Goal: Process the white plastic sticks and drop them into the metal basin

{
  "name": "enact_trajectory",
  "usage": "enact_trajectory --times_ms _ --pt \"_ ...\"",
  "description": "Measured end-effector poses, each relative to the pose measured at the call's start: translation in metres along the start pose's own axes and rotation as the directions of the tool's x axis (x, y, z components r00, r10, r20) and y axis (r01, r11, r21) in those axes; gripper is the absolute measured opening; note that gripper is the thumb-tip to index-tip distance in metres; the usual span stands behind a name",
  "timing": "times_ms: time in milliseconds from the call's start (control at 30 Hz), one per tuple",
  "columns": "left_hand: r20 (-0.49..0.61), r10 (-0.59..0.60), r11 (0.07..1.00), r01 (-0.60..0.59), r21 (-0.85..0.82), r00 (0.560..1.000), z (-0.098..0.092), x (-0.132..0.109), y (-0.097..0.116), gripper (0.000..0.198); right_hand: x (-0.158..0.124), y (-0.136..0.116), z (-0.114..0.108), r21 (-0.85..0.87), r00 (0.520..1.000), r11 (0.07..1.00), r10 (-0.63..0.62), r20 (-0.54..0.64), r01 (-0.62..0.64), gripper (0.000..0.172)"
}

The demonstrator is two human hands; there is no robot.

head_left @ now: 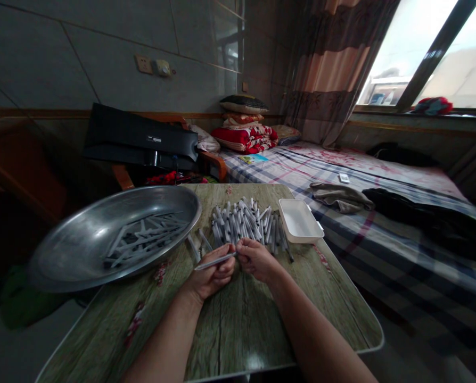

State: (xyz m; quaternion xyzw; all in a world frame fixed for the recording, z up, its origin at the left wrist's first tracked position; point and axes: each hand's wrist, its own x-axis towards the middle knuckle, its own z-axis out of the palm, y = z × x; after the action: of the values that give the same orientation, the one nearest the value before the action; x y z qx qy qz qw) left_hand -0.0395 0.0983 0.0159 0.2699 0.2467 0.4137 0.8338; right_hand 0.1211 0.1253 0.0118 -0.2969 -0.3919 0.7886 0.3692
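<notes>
Just in front of a heap of pale grey tubes (241, 221), both hands meet above the table. My left hand (218, 271) is closed around one slender translucent tube (214, 261), which lies across the fingers with its free end to the left. At the tube's right end, my right hand (256, 258) pinches with thumb and fingertips; whether it grips the tube itself or a small part at its tip is hidden. The heaped tubes have dark tips on several ends. A few loose tubes (194, 248) lie left of the heap.
A wide metal basin (66, 239) holding more tubes stands on the left of the wood-patterned table (238, 330). A white plastic box (301, 221) sits at the right edge beside the heap. Beyond is a bed (289, 165) with clothes; a black flat panel (138, 138) leans behind.
</notes>
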Motion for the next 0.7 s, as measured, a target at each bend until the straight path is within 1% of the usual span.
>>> enact_trajectory --times_ms 67,133,167,200,267,300,333,400,500,533,567,633,700 --pt "-0.027 0.055 0.998 -0.055 -0.005 0.998 0.002 0.002 -0.001 0.018 0.0 -0.001 -0.001 0.047 1.0 0.999 0.019 0.025 -0.02 0.033" --pt "-0.113 0.171 0.985 -0.165 0.056 0.979 0.003 0.005 -0.003 0.019 0.001 -0.001 -0.002 0.098 0.999 0.995 0.022 0.028 -0.025 0.032" --pt "-0.168 0.252 0.965 -0.234 0.121 0.953 0.003 0.007 -0.005 0.018 0.002 0.0 -0.003 0.122 1.0 0.992 0.015 0.021 -0.018 0.032" --pt "-0.21 0.337 0.934 -0.297 0.2 0.918 0.003 0.008 -0.006 0.018 0.003 0.001 -0.004 0.144 1.0 0.99 0.004 0.006 -0.005 0.032" --pt "-0.23 0.474 0.856 -0.384 0.345 0.85 0.004 0.01 -0.01 0.024 0.006 0.003 -0.005 0.176 0.999 0.984 -0.021 -0.042 0.028 0.032" --pt "-0.217 0.512 0.825 -0.406 0.394 0.831 0.005 0.01 -0.011 0.028 0.007 0.005 -0.006 0.185 0.997 0.982 -0.028 -0.067 0.04 0.031" --pt "-0.197 0.53 0.804 -0.415 0.425 0.825 0.006 0.01 -0.013 0.032 0.008 0.006 -0.007 0.193 0.996 0.98 -0.034 -0.088 0.05 0.031" --pt "-0.148 0.533 0.784 -0.421 0.455 0.833 0.009 0.009 -0.015 0.037 0.01 0.008 -0.007 0.21 0.992 0.975 -0.041 -0.119 0.066 0.029" --pt "-0.081 0.516 0.761 -0.412 0.501 0.853 0.012 0.007 -0.015 0.034 0.012 0.009 -0.007 0.246 0.988 0.966 -0.04 -0.146 0.076 0.027" --pt "-0.072 0.522 0.744 -0.412 0.526 0.85 0.012 0.007 -0.015 0.031 0.012 0.009 -0.007 0.254 0.988 0.964 -0.037 -0.15 0.074 0.026" --pt "-0.079 0.54 0.724 -0.414 0.552 0.838 0.012 0.008 -0.014 0.026 0.012 0.008 -0.007 0.259 0.988 0.963 -0.032 -0.151 0.071 0.026" --pt "-0.136 0.597 0.694 -0.423 0.582 0.791 0.009 0.012 -0.014 0.019 0.011 0.007 -0.006 0.259 0.99 0.964 -0.022 -0.142 0.059 0.024" --pt "-0.218 0.635 0.699 -0.431 0.571 0.742 0.005 0.016 -0.013 0.021 0.01 0.005 -0.006 0.254 0.993 0.967 0.019 -0.116 0.011 0.02"
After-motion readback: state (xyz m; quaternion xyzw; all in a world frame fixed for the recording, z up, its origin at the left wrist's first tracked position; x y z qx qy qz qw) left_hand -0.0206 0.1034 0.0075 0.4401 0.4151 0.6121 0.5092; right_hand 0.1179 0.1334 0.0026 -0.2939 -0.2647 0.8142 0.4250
